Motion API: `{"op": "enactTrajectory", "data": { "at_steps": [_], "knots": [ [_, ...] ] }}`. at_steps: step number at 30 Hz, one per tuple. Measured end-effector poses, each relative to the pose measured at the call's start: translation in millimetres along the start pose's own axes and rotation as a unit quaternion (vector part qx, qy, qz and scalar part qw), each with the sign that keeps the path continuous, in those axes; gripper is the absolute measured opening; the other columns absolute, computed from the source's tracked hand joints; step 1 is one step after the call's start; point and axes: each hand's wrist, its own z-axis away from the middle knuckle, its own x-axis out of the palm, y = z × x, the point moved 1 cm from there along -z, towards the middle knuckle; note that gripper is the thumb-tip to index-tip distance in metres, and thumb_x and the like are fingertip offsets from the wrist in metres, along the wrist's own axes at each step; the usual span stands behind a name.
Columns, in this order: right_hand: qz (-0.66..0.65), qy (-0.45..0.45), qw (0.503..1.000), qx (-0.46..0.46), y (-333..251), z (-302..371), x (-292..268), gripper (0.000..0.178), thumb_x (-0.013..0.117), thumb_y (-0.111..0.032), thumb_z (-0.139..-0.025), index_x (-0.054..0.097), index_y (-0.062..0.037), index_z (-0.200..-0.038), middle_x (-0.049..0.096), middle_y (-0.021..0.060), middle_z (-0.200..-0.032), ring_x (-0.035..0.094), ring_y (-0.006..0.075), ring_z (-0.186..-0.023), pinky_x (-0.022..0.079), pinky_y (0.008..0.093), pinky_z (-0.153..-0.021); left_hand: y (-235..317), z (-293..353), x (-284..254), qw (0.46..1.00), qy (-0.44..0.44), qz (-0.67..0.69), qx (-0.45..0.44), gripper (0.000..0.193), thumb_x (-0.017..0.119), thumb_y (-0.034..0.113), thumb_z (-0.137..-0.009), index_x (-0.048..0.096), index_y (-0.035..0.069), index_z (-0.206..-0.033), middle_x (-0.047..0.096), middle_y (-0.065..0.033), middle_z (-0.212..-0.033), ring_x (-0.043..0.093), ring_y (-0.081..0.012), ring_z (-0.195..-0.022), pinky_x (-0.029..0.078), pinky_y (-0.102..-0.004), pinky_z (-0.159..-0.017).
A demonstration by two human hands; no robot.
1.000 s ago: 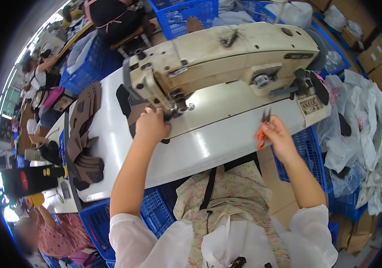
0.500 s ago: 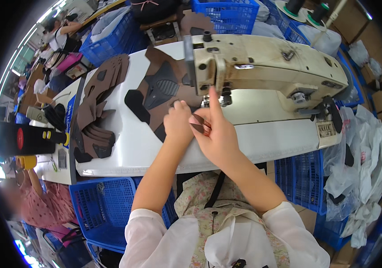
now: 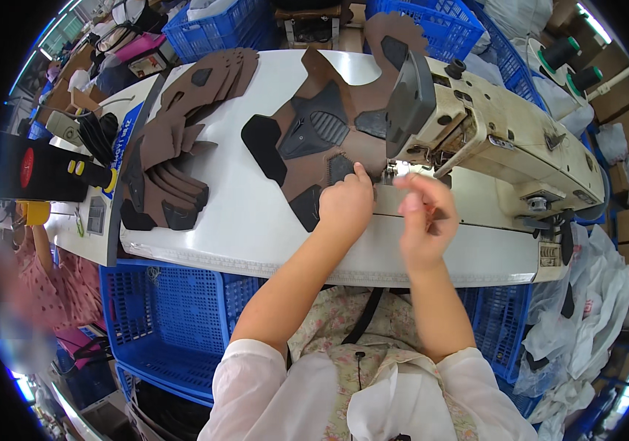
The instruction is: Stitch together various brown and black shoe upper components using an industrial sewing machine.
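Note:
A brown flat panel [image 3: 364, 151] with dark grey and black patches sewn on lies on the white machine table, its right part under the head of a cream sewing machine [image 3: 520, 136]. My left hand [image 3: 347, 203], fingers curled, presses on the panel's near edge beside the needle area. My right hand [image 3: 430, 220] is raised just right of it, near the machine's presser foot, and is blurred. Its fingers are bent around a small reddish thing [image 3: 430, 213], mostly hidden in the palm, whose kind I cannot make out.
A stack of similar brown panels [image 3: 175, 147] lies on the table's left. Blue plastic crates [image 3: 164, 316] stand below the front edge and behind the table. White plastic bags [image 3: 586, 294] hang at the right. A person in a pink dotted top [image 3: 57, 287] sits at the left.
My view has shifted, so the machine and panels sit further right. My right hand has moved away from my left hand, which now rests on the panel's near edge.

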Motion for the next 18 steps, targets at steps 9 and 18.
{"op": "enactTrajectory", "data": {
  "at_steps": [9, 18],
  "knots": [
    [0.123, -0.181, 0.976, 0.019, -12, -13, -31, 0.038, 0.075, -0.005, -0.078, 0.067, -0.0064, -0.115, 0.071, 0.0040, -0.084, 0.060, 0.0133, -0.058, 0.046, 0.0254, -0.050, -1, 0, 6, 0.999, 0.021, -0.027, 0.009, 0.073, 0.075, 0.034, -0.075, 0.056, -0.006, -0.133, 0.063, -0.0043, -0.078, 0.067, -0.0161, -0.063, 0.054, -0.0307, -0.051],
    [-0.012, -0.159, 0.986, 0.054, -26, -9, -25, 0.048, 0.071, -0.001, -0.080, 0.062, -0.0030, -0.128, 0.070, 0.0026, -0.079, 0.058, 0.0096, -0.057, 0.043, 0.0222, -0.051, -2, -2, 4, 1.000, 0.000, -0.020, 0.013, 0.068, 0.070, 0.033, -0.082, 0.054, -0.007, -0.134, 0.064, -0.0064, -0.077, 0.068, -0.0184, -0.061, 0.054, -0.0315, -0.050]
  ]
}}
